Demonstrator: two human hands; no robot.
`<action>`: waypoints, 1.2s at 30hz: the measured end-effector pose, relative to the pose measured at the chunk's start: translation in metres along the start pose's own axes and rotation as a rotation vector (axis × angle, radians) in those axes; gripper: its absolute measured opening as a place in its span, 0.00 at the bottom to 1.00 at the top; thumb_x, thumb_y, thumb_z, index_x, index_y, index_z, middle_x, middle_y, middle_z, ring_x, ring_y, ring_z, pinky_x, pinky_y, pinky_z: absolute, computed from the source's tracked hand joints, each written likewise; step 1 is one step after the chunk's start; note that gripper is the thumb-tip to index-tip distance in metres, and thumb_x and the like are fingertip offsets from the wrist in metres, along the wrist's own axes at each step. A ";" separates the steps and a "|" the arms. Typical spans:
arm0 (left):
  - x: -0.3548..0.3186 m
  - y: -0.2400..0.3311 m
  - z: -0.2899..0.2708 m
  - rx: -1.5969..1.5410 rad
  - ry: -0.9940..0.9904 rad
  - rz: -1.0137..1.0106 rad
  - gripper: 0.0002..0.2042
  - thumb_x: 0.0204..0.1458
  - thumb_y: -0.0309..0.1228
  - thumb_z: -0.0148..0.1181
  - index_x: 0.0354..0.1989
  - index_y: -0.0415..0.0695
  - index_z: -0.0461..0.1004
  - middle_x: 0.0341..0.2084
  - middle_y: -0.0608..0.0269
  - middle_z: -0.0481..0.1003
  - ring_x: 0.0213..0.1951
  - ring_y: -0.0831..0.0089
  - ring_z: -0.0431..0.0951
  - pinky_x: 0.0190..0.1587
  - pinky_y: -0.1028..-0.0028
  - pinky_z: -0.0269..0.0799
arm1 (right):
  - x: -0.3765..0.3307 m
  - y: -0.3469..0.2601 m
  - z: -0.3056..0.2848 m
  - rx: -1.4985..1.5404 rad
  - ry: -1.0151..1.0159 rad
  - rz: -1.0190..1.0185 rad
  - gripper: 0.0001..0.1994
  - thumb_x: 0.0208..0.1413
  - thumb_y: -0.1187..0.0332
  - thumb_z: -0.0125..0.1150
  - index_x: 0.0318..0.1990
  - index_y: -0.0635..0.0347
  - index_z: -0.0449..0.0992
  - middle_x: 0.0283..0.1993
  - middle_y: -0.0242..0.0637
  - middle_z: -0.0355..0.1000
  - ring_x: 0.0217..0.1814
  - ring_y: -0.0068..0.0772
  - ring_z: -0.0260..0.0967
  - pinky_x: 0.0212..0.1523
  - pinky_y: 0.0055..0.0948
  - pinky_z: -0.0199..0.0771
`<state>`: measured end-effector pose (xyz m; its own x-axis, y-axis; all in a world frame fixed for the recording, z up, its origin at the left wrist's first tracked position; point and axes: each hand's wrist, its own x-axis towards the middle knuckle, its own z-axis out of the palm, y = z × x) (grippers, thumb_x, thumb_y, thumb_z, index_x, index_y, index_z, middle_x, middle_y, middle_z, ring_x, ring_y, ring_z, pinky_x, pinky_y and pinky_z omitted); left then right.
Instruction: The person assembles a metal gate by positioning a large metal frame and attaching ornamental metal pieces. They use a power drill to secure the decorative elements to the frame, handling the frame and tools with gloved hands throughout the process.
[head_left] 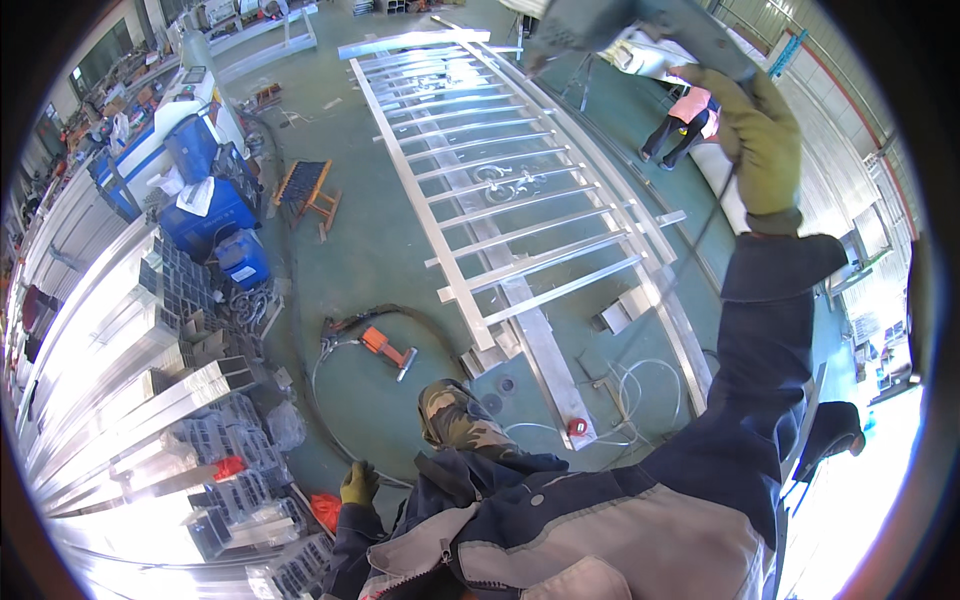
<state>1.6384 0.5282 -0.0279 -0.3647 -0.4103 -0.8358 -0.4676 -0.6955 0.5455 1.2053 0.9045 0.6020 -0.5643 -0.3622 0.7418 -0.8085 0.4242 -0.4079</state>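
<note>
Raised up on the right, the person's right hand (768, 145), in an olive glove, is grasping the edge of a dark grey object (600, 24), which is blurring at the top of my view, right of centre. Near and to the left, the left hand (359, 485) is hanging just beside a red bag (325, 511); its fingers are curling slightly, though I cannot tell whether they're holding anything. Beyond, a ladder-like metal frame (420, 203) is stretching from near to far, with an orange-bodied tool (378, 342) lying on the floor (345, 270) to its left. At far right, a co-worker (692, 108) is bending forward.
</note>
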 end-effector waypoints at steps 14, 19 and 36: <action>0.026 0.307 0.148 0.198 -0.540 0.574 0.26 0.68 0.48 0.55 0.62 0.38 0.74 0.51 0.57 0.81 0.51 0.68 0.81 0.58 0.67 0.75 | -0.043 0.017 0.420 0.373 -0.354 0.534 0.26 0.58 0.66 0.70 0.65 0.54 0.74 0.31 0.37 0.74 0.31 0.22 0.70 0.35 0.26 0.74; 0.010 0.400 0.185 0.167 -0.782 0.310 0.46 0.60 0.68 0.51 0.73 0.39 0.60 0.64 0.50 0.71 0.63 0.58 0.73 0.67 0.58 0.66 | -0.079 0.023 0.518 0.336 -0.589 0.536 0.27 0.60 0.63 0.68 0.67 0.51 0.70 0.42 0.47 0.80 0.40 0.46 0.81 0.43 0.38 0.80; 0.096 0.557 0.249 0.080 -0.742 0.077 0.18 0.67 0.43 0.57 0.47 0.39 0.78 0.40 0.58 0.81 0.42 0.67 0.81 0.46 0.69 0.77 | -0.037 0.026 0.598 0.194 -0.606 0.354 0.31 0.57 0.53 0.67 0.66 0.54 0.70 0.62 0.45 0.73 0.54 0.58 0.76 0.56 0.47 0.77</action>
<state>1.1426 0.2485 0.2114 -0.8328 0.0691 -0.5492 -0.4656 -0.6240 0.6276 1.1052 0.4331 0.2455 -0.7458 -0.6501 0.1458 -0.5432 0.4666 -0.6980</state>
